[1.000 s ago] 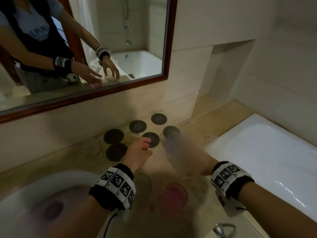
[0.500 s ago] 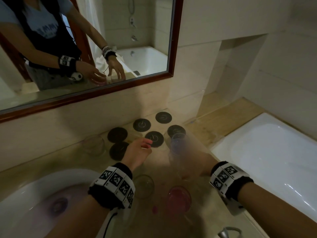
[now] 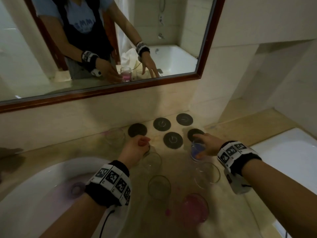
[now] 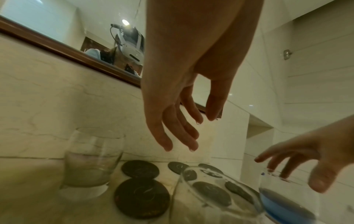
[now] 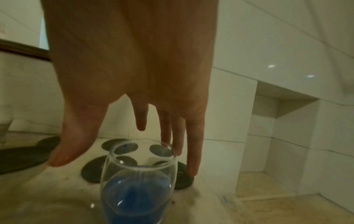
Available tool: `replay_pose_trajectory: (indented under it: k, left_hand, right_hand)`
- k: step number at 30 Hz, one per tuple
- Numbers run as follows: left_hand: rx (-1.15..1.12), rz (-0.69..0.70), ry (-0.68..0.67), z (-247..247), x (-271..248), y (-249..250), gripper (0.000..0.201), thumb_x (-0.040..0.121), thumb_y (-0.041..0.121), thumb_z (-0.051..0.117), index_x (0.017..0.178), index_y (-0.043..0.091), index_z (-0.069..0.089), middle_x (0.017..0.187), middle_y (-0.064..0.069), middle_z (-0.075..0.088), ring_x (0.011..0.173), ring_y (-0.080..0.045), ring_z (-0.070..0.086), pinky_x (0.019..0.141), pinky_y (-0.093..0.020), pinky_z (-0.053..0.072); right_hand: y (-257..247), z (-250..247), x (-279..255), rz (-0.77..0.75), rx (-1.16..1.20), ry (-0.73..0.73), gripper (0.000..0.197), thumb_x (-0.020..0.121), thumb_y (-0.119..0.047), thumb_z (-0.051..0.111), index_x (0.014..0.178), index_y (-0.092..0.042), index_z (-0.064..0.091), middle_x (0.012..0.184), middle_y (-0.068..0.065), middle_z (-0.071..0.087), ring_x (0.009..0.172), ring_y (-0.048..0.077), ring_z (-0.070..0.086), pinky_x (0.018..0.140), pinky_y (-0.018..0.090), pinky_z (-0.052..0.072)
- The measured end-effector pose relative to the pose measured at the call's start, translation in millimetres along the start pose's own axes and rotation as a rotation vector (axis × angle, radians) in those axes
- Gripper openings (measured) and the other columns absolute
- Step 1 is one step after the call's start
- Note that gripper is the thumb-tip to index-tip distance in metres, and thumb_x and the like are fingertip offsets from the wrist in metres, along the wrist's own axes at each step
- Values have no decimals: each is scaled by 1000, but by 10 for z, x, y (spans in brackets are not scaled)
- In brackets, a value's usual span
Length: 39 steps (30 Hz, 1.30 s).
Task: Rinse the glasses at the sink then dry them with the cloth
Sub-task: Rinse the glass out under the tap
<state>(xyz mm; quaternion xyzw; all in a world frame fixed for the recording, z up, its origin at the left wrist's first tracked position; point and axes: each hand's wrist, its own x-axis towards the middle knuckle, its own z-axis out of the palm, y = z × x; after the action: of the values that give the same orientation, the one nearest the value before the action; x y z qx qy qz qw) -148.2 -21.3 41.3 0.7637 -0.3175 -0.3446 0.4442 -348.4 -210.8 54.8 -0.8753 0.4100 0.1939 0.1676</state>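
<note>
A stemless glass with blue liquid point(image 3: 197, 151) point(image 5: 137, 186) stands on the marble counter point(image 3: 173, 162) in front of a black coaster. My right hand point(image 3: 199, 143) point(image 5: 118, 154) is over it with spread, straight fingers point(image 5: 165, 136) touching the far rim and the thumb off the glass. My left hand point(image 3: 145, 143) point(image 4: 191, 136) hangs relaxed and empty above a clear glass point(image 3: 152, 159) point(image 4: 210, 195). More glasses stand around: a clear one at the back left point(image 3: 115, 137) point(image 4: 91, 163), two clear ones nearer point(image 3: 159, 187) point(image 3: 207, 174), and a pink-tinted one point(image 3: 195, 208).
The white sink point(image 3: 34, 186) lies at the lower left, with a purple tint round its drain. Several black coasters point(image 3: 172, 140) sit at the back of the counter below the mirror point(image 3: 103, 48). A bathtub point(image 3: 283, 160) borders the right. A white cloth point(image 3: 129, 56) shows only in the mirror.
My right hand has brought the blue glass down to the counter, and its fingers have spread at the rim. My left hand has drawn back a little over the clear glass.
</note>
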Motion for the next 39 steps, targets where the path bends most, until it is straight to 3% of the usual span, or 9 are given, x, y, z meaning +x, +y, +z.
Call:
replay_pose_trajectory:
  k: [6, 12, 15, 18, 22, 27, 30, 34, 39]
  left_hand:
    - [32, -29, 52, -139, 38, -114, 17, 87, 2, 57, 95, 17, 59, 99, -8, 61, 99, -23, 58, 82, -29, 47]
    - [4, -36, 52, -241, 80, -172, 20, 87, -2, 55, 102, 10, 59, 97, -9, 59, 96, -23, 56, 79, -28, 42]
    - [-18, -28, 57, -322, 98, -221, 24, 84, -10, 55, 92, 13, 57, 93, -10, 57, 98, -28, 56, 80, -30, 42]
    - [-56, -1, 56, -423, 64, -286, 37, 80, -16, 57, 80, 21, 54, 84, -1, 55, 96, -28, 54, 80, -31, 44]
    - [-122, 80, 73, -646, -156, -281, 36, 77, -11, 65, 100, 15, 54, 89, 2, 55, 95, -25, 56, 78, -30, 47]
    - [-69, 251, 44, -1054, -575, -416, 72, 71, -2, 75, 122, 35, 40, 121, 3, 51, 114, -10, 50, 74, -5, 43]
    - [-88, 228, 95, -1292, -815, -592, 74, 68, 7, 81, 118, 41, 37, 114, 16, 52, 104, 0, 52, 76, -3, 40]
    - [-78, 129, 237, -1650, -1097, -928, 82, 65, 18, 84, 132, 28, 38, 110, 17, 52, 103, -3, 52, 78, -4, 39]
    - [-102, 79, 284, -2056, -1402, -1310, 81, 68, 23, 84, 124, 42, 29, 101, 31, 47, 90, 5, 54, 75, -7, 45]
  right_hand:
    - [-10, 55, 151, -26, -82, 57, 78, 68, -20, 80, 135, -19, 39, 133, 11, 42, 120, 28, 47, 96, 32, 41]
    - [-136, -29, 125, -61, -155, 91, 73, 60, -24, 84, 126, -18, 52, 128, 4, 53, 117, 22, 51, 91, 28, 43]
    - [-325, -167, 46, -105, -141, 132, 62, 61, -24, 82, 118, -17, 58, 117, 5, 59, 110, 25, 55, 78, 26, 41]
    - [-653, -408, -98, -161, -116, 162, 69, 61, -24, 83, 123, -17, 55, 120, 5, 53, 113, 27, 53, 83, 30, 45]
    - [-1283, -670, -310, -294, -52, 191, 66, 60, -27, 83, 119, -17, 57, 106, 2, 52, 98, 21, 54, 82, 33, 49]
    - [-2293, -666, -552, -533, -37, 179, 59, 66, -30, 81, 118, -17, 58, 76, -21, 35, 74, 3, 47, 58, 10, 33]
    - [-2882, -487, -631, -625, -18, 116, 63, 65, -34, 80, 122, -19, 56, 81, -19, 40, 87, 9, 47, 66, 17, 39]
    - [-3535, -111, -684, -724, -86, 33, 60, 64, -32, 81, 118, -17, 59, 98, -5, 55, 89, 13, 53, 76, 30, 50]
    - [-4189, 329, -640, -763, -134, -71, 50, 65, -34, 78, 107, -11, 62, 98, 8, 66, 89, 26, 63, 74, 40, 55]
